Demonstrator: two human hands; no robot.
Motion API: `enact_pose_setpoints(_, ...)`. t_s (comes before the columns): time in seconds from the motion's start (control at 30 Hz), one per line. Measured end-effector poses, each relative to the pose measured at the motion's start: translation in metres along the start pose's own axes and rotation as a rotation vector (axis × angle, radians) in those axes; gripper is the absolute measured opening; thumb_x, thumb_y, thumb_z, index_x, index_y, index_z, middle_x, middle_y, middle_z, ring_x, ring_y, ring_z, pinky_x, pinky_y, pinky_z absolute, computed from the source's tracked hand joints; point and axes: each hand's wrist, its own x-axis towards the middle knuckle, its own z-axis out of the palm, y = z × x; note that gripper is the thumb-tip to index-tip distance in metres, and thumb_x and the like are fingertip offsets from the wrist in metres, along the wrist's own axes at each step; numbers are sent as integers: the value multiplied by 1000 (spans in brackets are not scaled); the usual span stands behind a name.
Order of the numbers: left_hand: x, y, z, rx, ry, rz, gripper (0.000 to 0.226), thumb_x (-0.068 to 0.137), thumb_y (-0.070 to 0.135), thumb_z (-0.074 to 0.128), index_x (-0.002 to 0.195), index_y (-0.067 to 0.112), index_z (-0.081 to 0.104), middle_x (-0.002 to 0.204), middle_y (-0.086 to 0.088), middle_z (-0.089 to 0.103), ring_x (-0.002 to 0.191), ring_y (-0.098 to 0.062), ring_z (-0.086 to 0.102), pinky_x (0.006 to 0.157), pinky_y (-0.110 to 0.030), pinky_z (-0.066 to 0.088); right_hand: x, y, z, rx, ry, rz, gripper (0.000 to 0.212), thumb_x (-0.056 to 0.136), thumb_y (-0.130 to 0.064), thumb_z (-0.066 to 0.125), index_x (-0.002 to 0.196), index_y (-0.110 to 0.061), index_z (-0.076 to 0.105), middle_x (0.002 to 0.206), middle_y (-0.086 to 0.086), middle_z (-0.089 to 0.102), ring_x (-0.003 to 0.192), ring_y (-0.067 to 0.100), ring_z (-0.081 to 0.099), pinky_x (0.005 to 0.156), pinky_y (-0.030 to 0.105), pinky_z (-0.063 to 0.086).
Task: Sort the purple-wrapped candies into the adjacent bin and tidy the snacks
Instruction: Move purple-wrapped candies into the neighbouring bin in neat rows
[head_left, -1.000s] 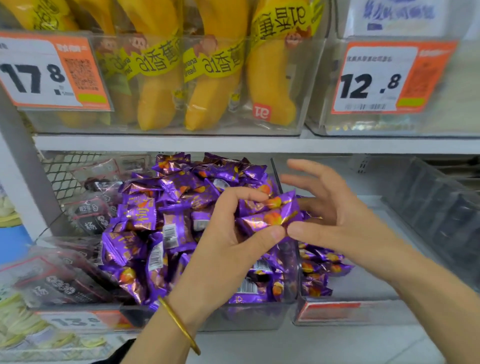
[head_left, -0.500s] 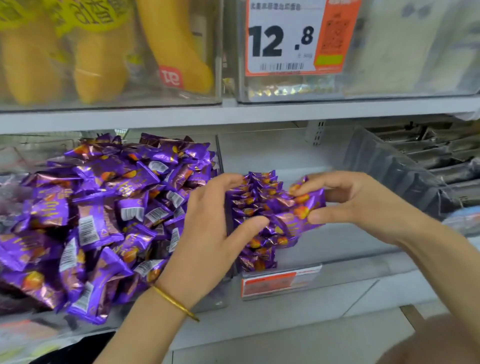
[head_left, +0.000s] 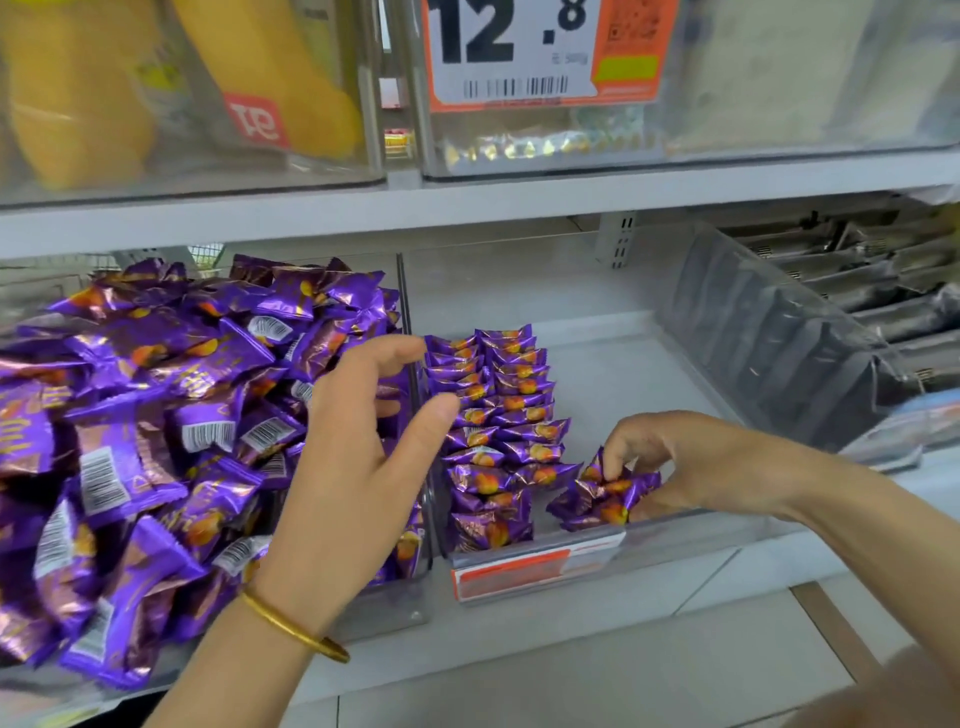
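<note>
The right hand pinches a small bunch of purple foil-wrapped candies to the right of the clear plastic divider. The left hand is held open, fingers spread, against that divider. Tidy candy rows lie just right of the divider, with a loose heap on its left. The wrappers are judged light, crinkly and slippery, best pinched across the body. Half a second earlier the bunch was held higher, beside the left hand.
</note>
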Motion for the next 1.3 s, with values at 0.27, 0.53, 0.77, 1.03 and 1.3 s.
enact_pose_setpoints(0.27, 6, -2, -9, -72, 118, -15, 23, 84, 38, 50, 107, 39, 47, 118, 13, 55, 111, 0, 51, 84, -8, 40, 1, -3, -3, 41, -124, 162, 48, 83, -3, 64, 123, -19, 44, 113, 1, 66, 100, 18, 64, 90, 30, 49)
enact_pose_setpoints(0.53, 7, 1, -20, -84, 165, -7, 20, 84, 33, 50, 102, 41, 47, 111, 18, 56, 105, 8, 52, 82, -5, 41, 3, -12, 2, -2, -148, 105, 18, 87, -5, 60, 105, -7, 63, 113, 17, 63, 82, 12, 58, 80, 23, 47)
enact_pose_setpoints(0.77, 7, -3, -34, -15, 169, -28, 37, 90, 4, 54, 96, 41, 50, 106, 11, 57, 98, 1, 55, 76, -6, 43, 8, -10, 8, -78, -32, 106, 4, 91, -6, 54, 92, -9, 57, 95, 10, 60, 81, 17, 59, 76, 30, 50)
enact_pose_setpoints(1.03, 2, -12, -59, 231, 26, -68, 31, 87, 2, 57, 98, 31, 59, 95, 5, 60, 84, -1, 60, 72, -6, 43, 7, -61, 24, -25, 364, -309, 15, 87, -6, 60, 82, -20, 60, 84, -6, 63, 72, 10, 60, 61, 14, 46)
enact_pose_setpoints(1.3, -6, -28, -48, 621, -333, 183, 45, 69, 44, 66, 107, 22, 69, 104, 6, 64, 89, -18, 46, 87, -21, 38, 23, -98, 58, 154, 382, -477, 29, 85, 1, 57, 86, -28, 58, 93, -5, 64, 72, 10, 61, 62, 16, 47)
